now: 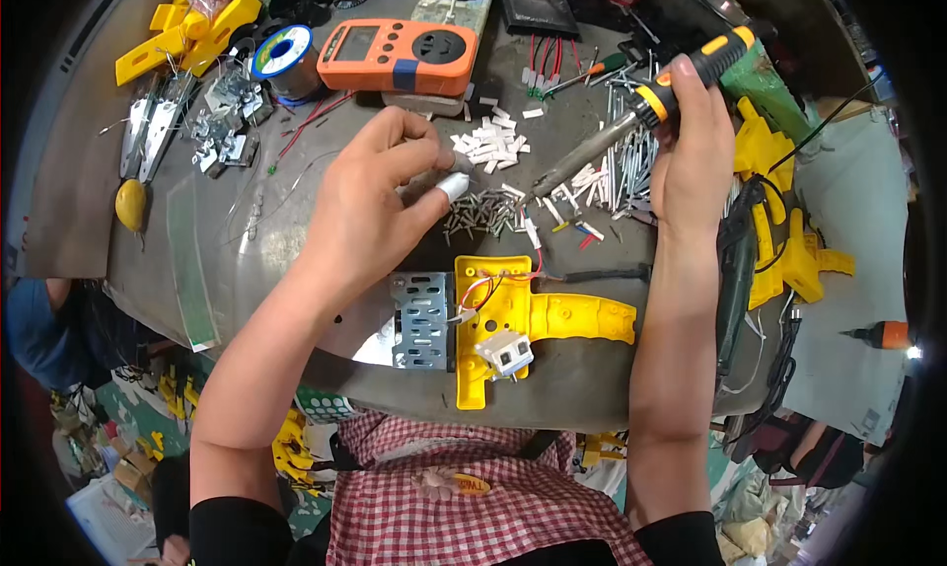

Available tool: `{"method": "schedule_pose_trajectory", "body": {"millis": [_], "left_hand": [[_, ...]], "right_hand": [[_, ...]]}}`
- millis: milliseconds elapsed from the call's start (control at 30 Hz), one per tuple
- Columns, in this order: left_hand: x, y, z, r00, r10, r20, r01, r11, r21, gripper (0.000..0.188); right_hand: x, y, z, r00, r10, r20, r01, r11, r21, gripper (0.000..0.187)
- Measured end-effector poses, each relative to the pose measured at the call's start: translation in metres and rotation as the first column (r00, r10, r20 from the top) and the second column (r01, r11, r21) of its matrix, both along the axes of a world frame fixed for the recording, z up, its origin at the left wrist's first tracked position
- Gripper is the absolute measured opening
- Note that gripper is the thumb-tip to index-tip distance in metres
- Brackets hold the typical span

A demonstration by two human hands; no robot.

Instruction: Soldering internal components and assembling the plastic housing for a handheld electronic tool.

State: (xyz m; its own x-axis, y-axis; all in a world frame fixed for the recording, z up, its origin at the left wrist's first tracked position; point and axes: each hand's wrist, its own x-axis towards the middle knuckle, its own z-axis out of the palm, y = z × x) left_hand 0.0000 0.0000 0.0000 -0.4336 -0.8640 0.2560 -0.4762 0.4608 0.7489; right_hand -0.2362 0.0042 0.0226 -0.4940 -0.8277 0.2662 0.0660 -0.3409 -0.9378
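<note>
Yellow casing (548, 317) between 2 forearms (675, 369), soldering iron (646, 106) in right hand (696, 156)

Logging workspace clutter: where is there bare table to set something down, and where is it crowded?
Bare tabletop lies between the yellow housing, the right forearm and the near edge; another patch, between the green strip and left forearm. It is crowded beyond the housing: small screws, white pieces, the multimeter, with metal rods by the right hand.
</note>
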Motion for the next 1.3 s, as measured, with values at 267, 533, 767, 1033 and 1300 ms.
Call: {"method": "schedule_pose_trajectory", "body": {"millis": [267,533,767,1033,1300], "left_hand": [[-0.003,-0.002,-0.008,0.999,-0.014,0.047,0.021,0.985,-0.169,0.021],[-0.005,0.001,-0.007,0.997,-0.007,0.071,0.019,0.985,-0.171,0.019],[-0.008,0.001,-0.007,0.996,0.006,0.093,0.011,0.984,-0.178,0.017],[-0.010,0.002,-0.008,0.997,-0.020,0.075,0.032,0.987,-0.161,0.018],[-0.010,0.001,-0.009,0.998,-0.021,0.059,0.031,0.982,-0.186,0.020]], "right_hand": [[0.002,0.000,0.000,0.970,-0.025,-0.241,0.039,0.998,0.054,0.025],[0.005,0.003,0.004,0.966,-0.006,-0.260,0.019,0.999,0.046,0.031],[0.008,0.003,0.007,0.954,-0.025,-0.300,0.043,0.998,0.053,0.031],[0.006,0.005,0.010,0.952,-0.028,-0.304,0.051,0.996,0.069,0.031],[0.012,0.007,0.016,0.951,-0.034,-0.306,0.058,0.996,0.068,0.030]]}}
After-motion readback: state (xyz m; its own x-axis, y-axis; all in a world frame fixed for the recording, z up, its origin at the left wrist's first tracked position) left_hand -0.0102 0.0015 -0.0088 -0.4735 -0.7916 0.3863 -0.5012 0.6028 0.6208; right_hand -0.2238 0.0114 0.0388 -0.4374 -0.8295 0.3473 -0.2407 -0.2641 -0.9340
